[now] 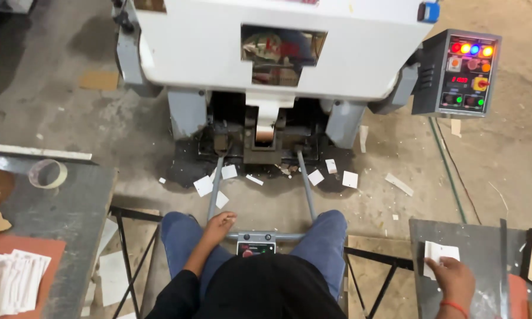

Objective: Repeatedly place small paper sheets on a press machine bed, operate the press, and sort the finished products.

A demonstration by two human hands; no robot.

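At our right side: our right hand (455, 276) lay on a small stack of white paper pieces (440, 254), fingers curled over its near edge, gripping it on a grey metal table (473, 242).
Left hand: our left hand (220, 225) rested loose and holding nothing on our left knee, touching a grey metal rod (214, 192).
Control box: we saw a dark grey box (458, 72) to the right of the machine, with round red, yellow, blue and orange lights along its top and green ones lower down.
Machine: a white, smooth metal housing (278, 41) with a rectangular opening stood ahead of us.
Floor scraps: white rectangular paper bits (350, 179) lay scattered on the dusty concrete.
Left bench: we had a grey bench (71, 207) bearing a tape roll (47, 173) and a fanned pile of white slips (15, 277) on a red sheet.
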